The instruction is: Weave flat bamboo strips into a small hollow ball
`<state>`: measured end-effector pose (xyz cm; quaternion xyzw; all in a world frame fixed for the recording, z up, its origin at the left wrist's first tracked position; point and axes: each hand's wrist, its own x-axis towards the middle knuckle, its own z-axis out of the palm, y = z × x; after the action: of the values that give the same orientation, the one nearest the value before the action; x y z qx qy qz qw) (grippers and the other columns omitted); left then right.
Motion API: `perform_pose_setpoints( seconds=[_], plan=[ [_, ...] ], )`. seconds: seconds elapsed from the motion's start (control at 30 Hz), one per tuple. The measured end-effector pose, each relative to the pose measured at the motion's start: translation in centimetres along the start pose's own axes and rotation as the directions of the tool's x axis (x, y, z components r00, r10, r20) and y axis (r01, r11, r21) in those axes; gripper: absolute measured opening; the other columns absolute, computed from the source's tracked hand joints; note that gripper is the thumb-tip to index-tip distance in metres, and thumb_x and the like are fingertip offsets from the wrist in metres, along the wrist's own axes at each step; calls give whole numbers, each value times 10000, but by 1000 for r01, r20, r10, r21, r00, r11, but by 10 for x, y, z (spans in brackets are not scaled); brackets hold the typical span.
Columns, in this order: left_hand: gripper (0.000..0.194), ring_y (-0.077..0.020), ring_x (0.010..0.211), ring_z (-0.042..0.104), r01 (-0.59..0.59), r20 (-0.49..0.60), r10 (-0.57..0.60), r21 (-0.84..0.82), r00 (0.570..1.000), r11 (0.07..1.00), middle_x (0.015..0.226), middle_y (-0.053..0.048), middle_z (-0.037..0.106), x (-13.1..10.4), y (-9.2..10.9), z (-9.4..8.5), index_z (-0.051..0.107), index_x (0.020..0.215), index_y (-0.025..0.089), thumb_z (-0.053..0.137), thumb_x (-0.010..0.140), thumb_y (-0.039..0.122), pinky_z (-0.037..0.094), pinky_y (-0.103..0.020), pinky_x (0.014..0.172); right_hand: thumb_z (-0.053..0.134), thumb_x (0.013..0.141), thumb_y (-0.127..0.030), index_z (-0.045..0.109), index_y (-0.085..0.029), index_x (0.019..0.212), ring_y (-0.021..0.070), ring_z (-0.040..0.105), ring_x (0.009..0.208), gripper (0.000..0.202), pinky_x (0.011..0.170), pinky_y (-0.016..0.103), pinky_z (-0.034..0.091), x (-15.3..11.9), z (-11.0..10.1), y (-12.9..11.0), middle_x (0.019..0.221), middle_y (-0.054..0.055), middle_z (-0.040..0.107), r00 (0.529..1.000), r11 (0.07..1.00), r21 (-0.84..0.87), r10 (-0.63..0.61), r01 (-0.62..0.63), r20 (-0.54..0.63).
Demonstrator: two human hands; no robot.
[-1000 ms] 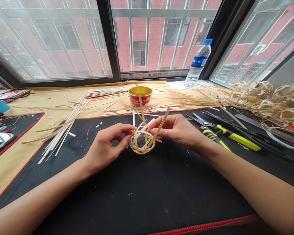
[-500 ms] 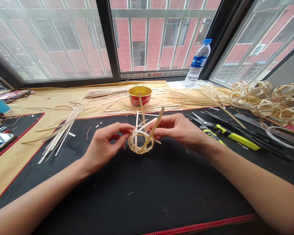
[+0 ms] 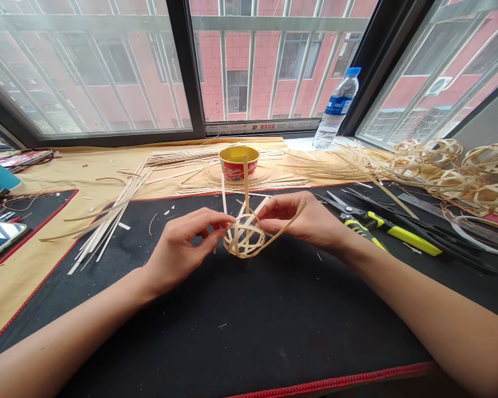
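Note:
A small round basket woven from pale bamboo strips is held up between both hands over a black mat. Several loose strip ends stick out of it, two of them upright and one curving out to the right. My left hand pinches the basket's left edge between thumb and fingers. On the other side, my right hand is closed on its upper right edge, with thumb and forefinger at the strips. The fingertips of both hands are partly hidden behind the weave.
Behind the basket stands a red and gold bowl. Loose bamboo strips lie at the left. Scissors, yellow-black cutters and woven balls are at the right. A water bottle stands by the window.
The basket has turned and tilted in the hands. Its long strip at the right now curves outward over the right hand, and another stands upright. Both hands stay closed on it.

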<state>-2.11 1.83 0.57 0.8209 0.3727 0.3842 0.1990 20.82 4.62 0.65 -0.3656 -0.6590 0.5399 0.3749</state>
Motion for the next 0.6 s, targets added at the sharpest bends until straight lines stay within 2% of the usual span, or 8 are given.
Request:
perform_pose_setpoints(
  seconds=[0.17, 0.3, 0.4, 0.5, 0.6],
  plan=[
    [189, -116, 729, 627, 144, -35, -151, -150, 988, 978, 974, -54, 660, 2, 4, 0, 671, 987, 168, 615, 817, 230, 545, -180, 568, 778, 636, -232, 708, -130, 778, 144, 644, 686, 189, 648, 257, 509, 0, 1, 0, 779, 44, 716, 998, 999, 11, 33, -32, -55],
    [189, -113, 612, 630, 360, -47, -378, -212, 925, 908, 770, -22, 671, 7, 6, -2, 660, 910, 143, 668, 775, 276, 554, -201, 563, 782, 637, -237, 704, -122, 796, 162, 655, 720, 211, 683, 278, 516, 2, -1, 5, 792, 54, 714, 997, 999, 14, 48, -47, -53],
    [209, -121, 546, 635, 518, 79, -519, -291, 851, 804, 676, -27, 668, 11, 4, -4, 638, 781, 121, 646, 799, 329, 555, -219, 540, 789, 645, -293, 703, -122, 817, 174, 657, 709, 258, 695, 306, 524, 3, -3, 10, 777, 58, 710, 997, 998, 34, 51, -49, -58],
    [281, -133, 554, 653, 618, 210, -584, -350, 784, 704, 681, -62, 683, 12, 2, -3, 623, 703, 107, 614, 829, 358, 560, -227, 549, 813, 623, -321, 705, -126, 828, 181, 657, 745, 303, 729, 319, 527, 3, -3, 12, 823, 65, 714, 994, 998, 52, 33, -28, -100],
    [315, -148, 596, 667, 631, 268, -577, -436, 772, 642, 710, -83, 694, 11, 4, -2, 630, 713, 104, 629, 818, 401, 572, -245, 577, 835, 595, -335, 708, -132, 819, 175, 652, 753, 328, 744, 317, 527, 4, -2, 11, 820, 58, 711, 991, 995, 94, 35, -23, -126]
  ],
)
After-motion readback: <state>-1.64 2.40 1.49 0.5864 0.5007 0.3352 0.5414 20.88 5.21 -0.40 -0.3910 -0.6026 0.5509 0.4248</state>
